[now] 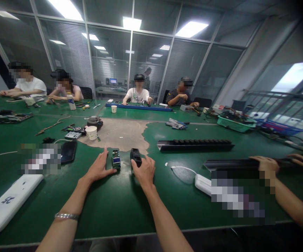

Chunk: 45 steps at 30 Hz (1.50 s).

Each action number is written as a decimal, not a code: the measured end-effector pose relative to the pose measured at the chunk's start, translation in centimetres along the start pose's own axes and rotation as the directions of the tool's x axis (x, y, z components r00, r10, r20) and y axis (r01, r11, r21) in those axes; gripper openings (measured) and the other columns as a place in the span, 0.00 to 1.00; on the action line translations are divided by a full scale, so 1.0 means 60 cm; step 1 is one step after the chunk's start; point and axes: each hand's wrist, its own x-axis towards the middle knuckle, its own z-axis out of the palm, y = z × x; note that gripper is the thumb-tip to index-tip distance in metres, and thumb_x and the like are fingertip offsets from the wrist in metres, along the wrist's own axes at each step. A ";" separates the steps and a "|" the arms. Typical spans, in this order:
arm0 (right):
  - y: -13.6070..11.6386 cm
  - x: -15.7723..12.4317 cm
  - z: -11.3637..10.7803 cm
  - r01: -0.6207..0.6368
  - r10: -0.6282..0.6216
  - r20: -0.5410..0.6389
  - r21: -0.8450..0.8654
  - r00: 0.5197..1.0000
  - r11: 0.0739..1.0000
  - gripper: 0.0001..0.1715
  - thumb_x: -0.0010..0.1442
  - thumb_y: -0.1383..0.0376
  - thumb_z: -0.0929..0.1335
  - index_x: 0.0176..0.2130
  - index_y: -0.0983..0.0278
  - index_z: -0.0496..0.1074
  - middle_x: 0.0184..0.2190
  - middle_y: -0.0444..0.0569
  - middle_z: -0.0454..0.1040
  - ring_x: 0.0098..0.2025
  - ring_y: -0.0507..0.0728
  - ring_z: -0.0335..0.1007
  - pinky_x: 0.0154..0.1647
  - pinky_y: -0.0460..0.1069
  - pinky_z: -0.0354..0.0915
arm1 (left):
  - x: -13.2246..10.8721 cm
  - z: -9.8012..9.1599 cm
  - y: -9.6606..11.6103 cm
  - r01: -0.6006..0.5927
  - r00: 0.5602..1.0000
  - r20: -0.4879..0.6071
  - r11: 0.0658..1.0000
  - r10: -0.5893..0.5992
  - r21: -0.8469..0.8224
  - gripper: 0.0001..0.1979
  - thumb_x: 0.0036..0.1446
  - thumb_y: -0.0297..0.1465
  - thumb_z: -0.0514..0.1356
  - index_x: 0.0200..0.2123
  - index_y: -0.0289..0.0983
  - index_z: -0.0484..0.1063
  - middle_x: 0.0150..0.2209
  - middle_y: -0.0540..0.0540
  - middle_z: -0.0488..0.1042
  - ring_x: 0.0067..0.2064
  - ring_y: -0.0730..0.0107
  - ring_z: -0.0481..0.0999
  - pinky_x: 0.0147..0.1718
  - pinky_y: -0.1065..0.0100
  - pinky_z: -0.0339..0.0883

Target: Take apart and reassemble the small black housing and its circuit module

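Note:
My left hand [99, 167] rests on the green table with thumb and fingers apart. Its thumb tip is close to the lower edge of a small green circuit board [116, 159], which carries a bluish component; whether they touch I cannot tell. My right hand [144, 169] is closed around a black plastic housing [135, 156] with openings at its far end. Board and housing stand side by side with a narrow gap between them. Part of the housing is hidden behind my right fingers.
A paper cup [91, 132] and electronic parts lie beyond my left hand, by a bare brown patch [120, 134]. A phone [69, 152] and a white device [12, 203] lie left. Black rails [196, 145] lie right, where a neighbour's hands [268, 166] work. Several people sit opposite.

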 end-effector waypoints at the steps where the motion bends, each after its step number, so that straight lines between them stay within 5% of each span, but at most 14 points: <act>1: -0.008 0.003 -0.002 0.018 -0.017 -0.013 0.024 1.000 1.000 0.23 0.67 0.50 0.71 0.46 0.66 0.83 0.60 0.63 0.75 0.63 0.69 0.64 0.63 0.58 0.60 | 0.000 0.001 -0.001 0.003 1.000 0.000 1.000 -0.003 0.001 0.65 0.57 0.53 0.69 0.78 0.33 0.30 0.76 0.22 0.46 0.75 0.29 0.54 0.69 0.35 0.53; 9: -0.106 0.002 -0.008 0.121 -0.123 0.006 0.143 0.992 0.982 0.24 0.65 0.48 0.72 0.45 0.66 0.83 0.59 0.61 0.75 0.64 0.67 0.64 0.64 0.57 0.58 | 0.000 0.007 -0.007 -0.010 0.999 -0.038 1.000 0.009 -0.012 0.66 0.56 0.52 0.70 0.78 0.36 0.28 0.75 0.24 0.53 0.73 0.33 0.58 0.69 0.38 0.56; 18: -0.145 0.001 0.018 0.142 -0.144 0.059 0.045 0.988 0.989 0.27 0.64 0.47 0.71 0.44 0.67 0.82 0.58 0.65 0.74 0.64 0.71 0.61 0.62 0.61 0.58 | -0.001 -0.002 0.010 0.012 0.999 -0.041 0.998 -0.014 -0.058 0.64 0.56 0.51 0.71 0.78 0.34 0.32 0.74 0.24 0.55 0.73 0.32 0.60 0.68 0.37 0.57; 24: -0.154 -0.005 0.021 0.184 -0.182 0.080 -0.020 0.980 0.983 0.28 0.63 0.47 0.71 0.45 0.70 0.82 0.54 0.68 0.75 0.62 0.73 0.61 0.61 0.63 0.58 | -0.002 0.000 0.005 -0.004 1.000 -0.028 0.997 0.002 -0.072 0.65 0.55 0.46 0.70 0.78 0.31 0.28 0.74 0.22 0.55 0.74 0.33 0.56 0.72 0.36 0.50; 36: -0.154 -0.013 0.012 0.179 -0.148 0.242 -0.112 0.959 0.978 0.32 0.60 0.45 0.73 0.47 0.70 0.82 0.55 0.70 0.74 0.60 0.74 0.63 0.58 0.65 0.59 | 0.001 0.004 -0.001 -0.034 0.999 -0.024 0.998 0.033 -0.056 0.69 0.50 0.40 0.71 0.77 0.32 0.22 0.74 0.22 0.53 0.74 0.29 0.55 0.69 0.34 0.54; 40: -0.135 -0.029 0.031 0.143 -0.137 0.199 -0.017 0.970 0.990 0.37 0.60 0.41 0.73 0.51 0.69 0.80 0.59 0.68 0.72 0.61 0.73 0.63 0.59 0.64 0.60 | 0.001 0.004 -0.003 -0.048 0.999 -0.010 0.998 0.048 -0.040 0.67 0.51 0.36 0.69 0.77 0.31 0.22 0.74 0.22 0.54 0.74 0.31 0.56 0.69 0.34 0.55; 45: -0.124 -0.036 0.055 0.150 -0.158 0.133 0.066 0.979 0.987 0.30 0.62 0.47 0.73 0.49 0.69 0.80 0.63 0.67 0.71 0.64 0.73 0.61 0.62 0.63 0.59 | 0.000 0.006 -0.007 -0.052 0.999 -0.017 0.998 0.052 -0.028 0.63 0.54 0.35 0.67 0.77 0.32 0.24 0.73 0.24 0.56 0.74 0.33 0.57 0.70 0.35 0.54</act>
